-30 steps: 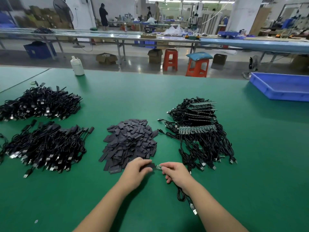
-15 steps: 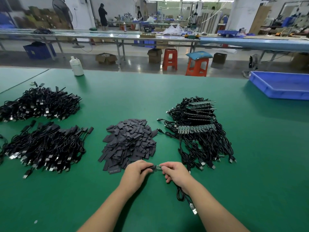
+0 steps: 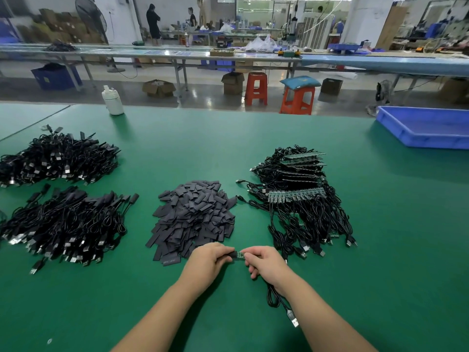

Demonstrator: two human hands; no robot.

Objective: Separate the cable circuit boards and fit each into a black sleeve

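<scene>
left hand point(image 3: 206, 262) pinches flat matte black sleeve point(image 3: 231, 255) | right hand point(image 3: 264, 261) pinches green circuit board point(image 3: 240, 255) | long axis left-right, board end in sleeve | cable point(image 3: 275, 297) trails toward wearer

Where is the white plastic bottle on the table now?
In the head view, the white bottle stands at the green table's far edge, left side, beyond the cable piles.

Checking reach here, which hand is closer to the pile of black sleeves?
Left. The left hand sits at the near edge of the sleeve pile; the right hand is off to its right.
</scene>
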